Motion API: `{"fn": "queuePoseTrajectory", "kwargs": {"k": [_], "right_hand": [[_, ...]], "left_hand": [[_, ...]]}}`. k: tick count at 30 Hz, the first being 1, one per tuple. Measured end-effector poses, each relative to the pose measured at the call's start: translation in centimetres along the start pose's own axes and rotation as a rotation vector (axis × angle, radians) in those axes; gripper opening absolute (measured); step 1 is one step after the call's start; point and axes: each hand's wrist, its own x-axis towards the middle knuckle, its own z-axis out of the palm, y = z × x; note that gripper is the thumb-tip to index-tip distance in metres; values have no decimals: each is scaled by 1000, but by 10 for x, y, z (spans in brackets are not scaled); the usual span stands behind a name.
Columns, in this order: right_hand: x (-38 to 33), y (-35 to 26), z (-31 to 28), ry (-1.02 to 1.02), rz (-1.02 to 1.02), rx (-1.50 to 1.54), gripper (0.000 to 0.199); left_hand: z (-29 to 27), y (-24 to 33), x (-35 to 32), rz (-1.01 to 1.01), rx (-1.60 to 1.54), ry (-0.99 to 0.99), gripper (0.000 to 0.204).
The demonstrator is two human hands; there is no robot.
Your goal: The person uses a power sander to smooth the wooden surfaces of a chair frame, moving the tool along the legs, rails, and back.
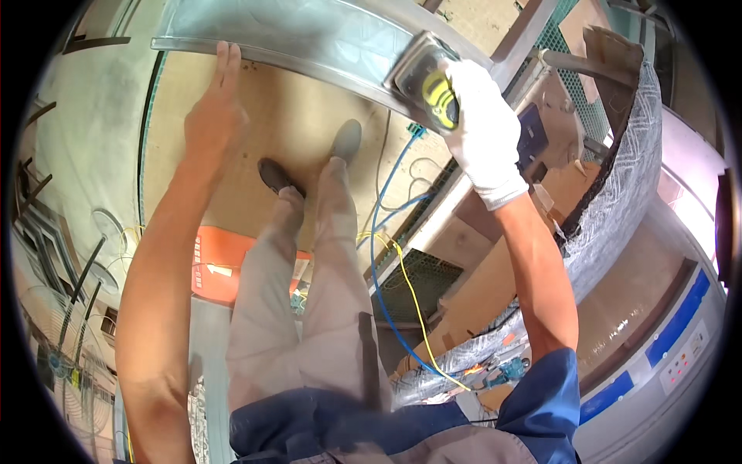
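Note:
A long grey metal panel (309, 27) with a folded front edge spans the top of the view. My right hand (487, 124), in a white knit glove, is wrapped round a power sander (440, 99) with a dark body and yellow-green markings. The sander rests at the panel's right part, close to its front edge; its underside is hidden. My bare left hand (216, 116) reaches to the panel's front edge farther left. Two straight fingers lie against that edge, while the thumb and other fingers are mostly hidden.
A blue hose (376, 267) and a yellow cord (417, 301) run down beside my legs. An orange-red sheet (224, 267) lies by my feet. To the right stands a wrapped curved rim (618, 170) and a machine with a button panel (684, 359). A fan (66, 371) is at lower left.

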Motion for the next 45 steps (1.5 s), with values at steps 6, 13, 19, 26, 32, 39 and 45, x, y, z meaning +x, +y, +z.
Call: {"fn": "queuePoseTrajectory", "kwargs": {"k": [6, 13, 19, 26, 32, 39, 45], "right_hand": [[31, -12, 1, 36, 75, -85, 61], [27, -22, 9, 39, -32, -25, 57], [60, -28, 13, 42, 14, -96, 59], [53, -47, 17, -43, 14, -76, 61], [81, -49, 20, -29, 48, -82, 59], [77, -68, 28, -88, -24, 75, 55], [121, -77, 37, -28, -69, -96, 54]], "left_hand": [[-7, 5, 5, -36, 12, -85, 89], [-11, 9, 4, -55, -14, -94, 95], [-11, 0, 3, -8, -65, -75, 96], [-22, 7, 5, -31, 59, -148, 101], [-32, 10, 4, -18, -59, -192, 97], [-26, 7, 2, 10, -97, -111, 94], [-18, -2, 0, 68, -218, -6, 97]]}}
